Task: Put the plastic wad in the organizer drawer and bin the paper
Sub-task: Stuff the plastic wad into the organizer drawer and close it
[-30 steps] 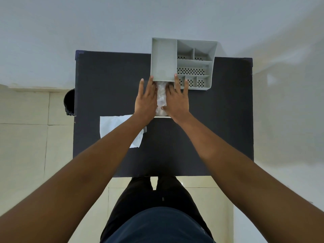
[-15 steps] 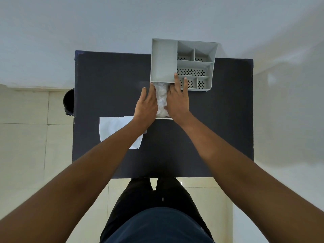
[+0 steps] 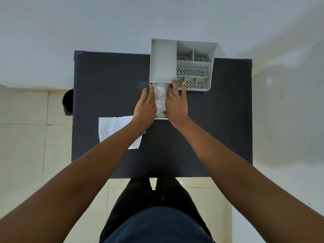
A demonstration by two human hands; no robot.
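A grey organizer point(image 3: 163, 60) stands at the far edge of the dark table point(image 3: 105, 81). Its white drawer point(image 3: 160, 118) is pulled out toward me under the left compartment. A crumpled clear plastic wad point(image 3: 161, 97) lies in the drawer. My left hand point(image 3: 145, 106) lies flat along the drawer's left side, and my right hand point(image 3: 176, 104) along its right side. Both have straight fingers touching the wad's edges, and the right fingertips reach the organizer's front. A white sheet of paper point(image 3: 112, 128) lies on the table, partly under my left forearm.
A black bin point(image 3: 68, 102) stands on the tiled floor just off the table's left edge. A pale wall rises behind the table. My legs are at the near edge.
My left hand has slid back toward me, its fingertips off the organizer's front. More of the wad shows between the hands. The right hand has barely moved.
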